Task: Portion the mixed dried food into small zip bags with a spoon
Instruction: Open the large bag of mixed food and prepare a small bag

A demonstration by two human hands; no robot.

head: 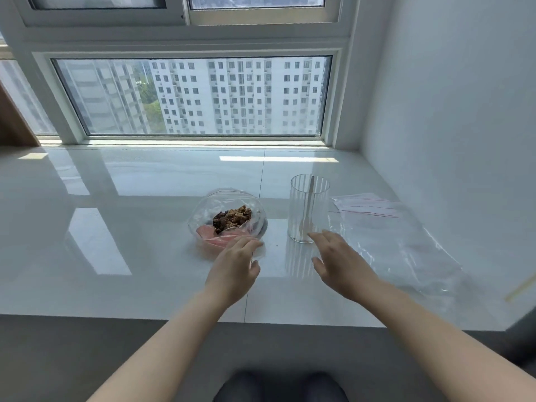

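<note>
Holding nothing: left hand (235, 266) spread beside the open bag of mixed dried food (231, 218), right hand (339, 262) spread near the foot of the ribbed glass (308, 208). Best to lift the spoon (307, 211) out by its handle, steady the glass, then fetch a small zip bag (368, 205) from the pile just beyond.

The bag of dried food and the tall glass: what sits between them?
Nothing stands between the bag of dried food and the glass; the head view shows only glossy white sill with a tiny crumb.
</note>
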